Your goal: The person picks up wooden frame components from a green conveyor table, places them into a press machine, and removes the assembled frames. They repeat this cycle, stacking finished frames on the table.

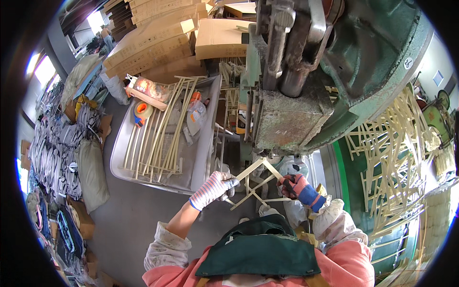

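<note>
Both of my hands wear knit gloves and hold a folding lattice of pale, flat wooden slats (251, 169) between them. My left hand (214, 188), in a striped glove, is closed on the left end. My right hand (300, 189), in a red and blue glove, grips the right side. Two slats meet in a peak at the top of the lattice, and others cross below it. That peak is right at the underside of a worn green machine head (292, 122). Whether the peak touches the machine, I cannot tell.
To the left stands a grey plastic tub (116, 160) with a slat lattice (165, 129), a tape roll (142, 110) and a printed bag (149, 91). Cardboard boxes (222, 39) are stacked behind. Many loose slats (389, 158) are heaped at right. Bundles and sacks (92, 172) line the far left.
</note>
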Demonstrator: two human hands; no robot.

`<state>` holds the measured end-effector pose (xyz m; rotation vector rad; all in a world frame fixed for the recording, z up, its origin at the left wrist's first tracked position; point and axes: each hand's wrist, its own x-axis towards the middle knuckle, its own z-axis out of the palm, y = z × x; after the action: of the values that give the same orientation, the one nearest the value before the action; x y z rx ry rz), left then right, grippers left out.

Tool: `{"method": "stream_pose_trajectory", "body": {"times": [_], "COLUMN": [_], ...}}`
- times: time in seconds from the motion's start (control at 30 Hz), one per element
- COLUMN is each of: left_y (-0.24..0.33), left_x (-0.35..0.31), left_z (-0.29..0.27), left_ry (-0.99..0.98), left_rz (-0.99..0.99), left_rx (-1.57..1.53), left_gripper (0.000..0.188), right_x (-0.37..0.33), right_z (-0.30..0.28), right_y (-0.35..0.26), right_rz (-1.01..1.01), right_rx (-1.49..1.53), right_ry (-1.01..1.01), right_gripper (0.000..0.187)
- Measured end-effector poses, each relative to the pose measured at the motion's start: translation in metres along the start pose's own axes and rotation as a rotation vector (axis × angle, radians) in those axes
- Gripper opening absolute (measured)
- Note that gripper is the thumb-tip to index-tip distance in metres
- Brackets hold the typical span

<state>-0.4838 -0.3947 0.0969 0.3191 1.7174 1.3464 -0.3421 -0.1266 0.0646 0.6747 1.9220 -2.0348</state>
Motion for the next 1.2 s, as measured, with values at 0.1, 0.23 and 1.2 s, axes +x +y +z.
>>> {"method": "stream_pose_trajectory", "body": {"times": [0.1,0.23,1.2], "left_y": [0.002,0.006,-0.043], "left_x": [0.001,0.001,-0.312], "left_z": [0.0,-0.002,-0.156], "left_ry": [0.01,-0.006,0.939], "left_rz": [-0.052,-0.011,1.135], "left_rx": [-0.009,-0.004,0.107], "left_gripper": [0.019,0.018,0.031], "right_x": [0.001,0.001,0.047], "right_z": [0.0,-0.001,-0.141], "right_y": [0.0,-0.002,0.326], "right_rz": [0.019,0.022,0.284], "right_rx": [-0.013,-0.042,0.153], "right_ry": [0.0,-0.01,-0.129], "right_gripper": [0.031,0.031,0.046]}}
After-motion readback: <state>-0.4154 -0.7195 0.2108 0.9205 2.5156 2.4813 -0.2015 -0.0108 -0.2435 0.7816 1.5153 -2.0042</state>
